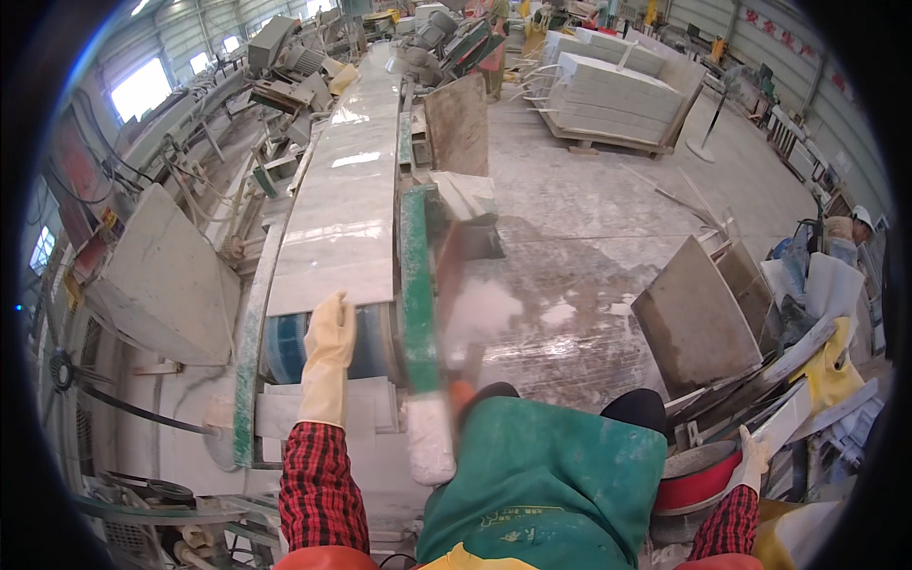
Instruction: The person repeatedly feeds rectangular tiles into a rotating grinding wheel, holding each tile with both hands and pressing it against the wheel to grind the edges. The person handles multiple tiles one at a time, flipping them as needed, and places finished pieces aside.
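Observation:
My left hand [330, 349], in a cream rubber glove, is at the near edge of a polished pale stone slab [342, 242] on a roller conveyor. Its fingers look curled, but whether they grip the slab's edge cannot be made out. Under that hand shows the blue end roller [285, 349] of the conveyor. Low on the right, my gloved right hand [752, 456] is closed around the lower end of a narrow pale strip [787, 420], which slants up and away. A round red-sided container [698, 481] stands beside this hand.
Green metal rails [419, 285] flank the conveyor. To the right lean brown boards [695, 320] and a heap of offcuts with yellow cloth [833, 363]. Wet floor [563, 342] lies between. Wrapped stone slabs [613, 92] stand on a pallet. A person in a white helmet [858, 221] is at far right.

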Motion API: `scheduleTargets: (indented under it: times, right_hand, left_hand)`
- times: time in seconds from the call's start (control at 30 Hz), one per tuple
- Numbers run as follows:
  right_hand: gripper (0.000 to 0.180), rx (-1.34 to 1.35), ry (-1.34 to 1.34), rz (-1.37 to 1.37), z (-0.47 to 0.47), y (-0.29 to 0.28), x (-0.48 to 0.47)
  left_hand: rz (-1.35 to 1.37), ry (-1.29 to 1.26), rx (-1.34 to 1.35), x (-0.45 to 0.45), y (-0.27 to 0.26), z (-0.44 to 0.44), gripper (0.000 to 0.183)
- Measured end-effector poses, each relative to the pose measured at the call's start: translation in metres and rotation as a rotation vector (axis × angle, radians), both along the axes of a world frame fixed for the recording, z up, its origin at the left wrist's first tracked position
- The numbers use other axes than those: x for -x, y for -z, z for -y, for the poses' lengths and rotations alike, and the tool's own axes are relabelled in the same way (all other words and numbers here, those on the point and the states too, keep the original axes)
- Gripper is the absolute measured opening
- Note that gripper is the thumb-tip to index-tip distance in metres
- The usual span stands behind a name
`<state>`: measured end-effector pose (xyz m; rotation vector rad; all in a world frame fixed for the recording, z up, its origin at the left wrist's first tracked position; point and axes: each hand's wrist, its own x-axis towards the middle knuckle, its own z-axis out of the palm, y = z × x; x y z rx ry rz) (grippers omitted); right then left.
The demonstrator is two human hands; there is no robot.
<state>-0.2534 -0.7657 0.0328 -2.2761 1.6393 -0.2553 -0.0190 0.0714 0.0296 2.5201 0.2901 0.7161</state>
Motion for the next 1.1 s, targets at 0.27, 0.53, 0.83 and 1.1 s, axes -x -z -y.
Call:
scheduleTargets:
  times: [0.27,0.53,0.83,1.1]
  right_hand:
    - [0.069,-0.263,0.136,0.494,0.09,0.07,0.024]
    - [0.062,0.021,0.136,0.321,0.101,0.068,0.027]
    - [0.044,-0.232,-0.033,0.46,-0.029,-0.088,-0.028]
    - [0.071,-0.832,-0.333,0.608,-0.164,-0.062,-0.208]
  left_hand:
    - [0.016,0.184,-0.205,-0.029,0.008,0.058,0.046]
    - [0.142,0.205,-0.23,-0.034,0.026,0.053,0.044]
    - [0.14,0.19,-0.302,-0.04,0.027,0.055,0.043]
    - [0.092,0.165,-0.321,-0.043,0.025,0.056,0.042]
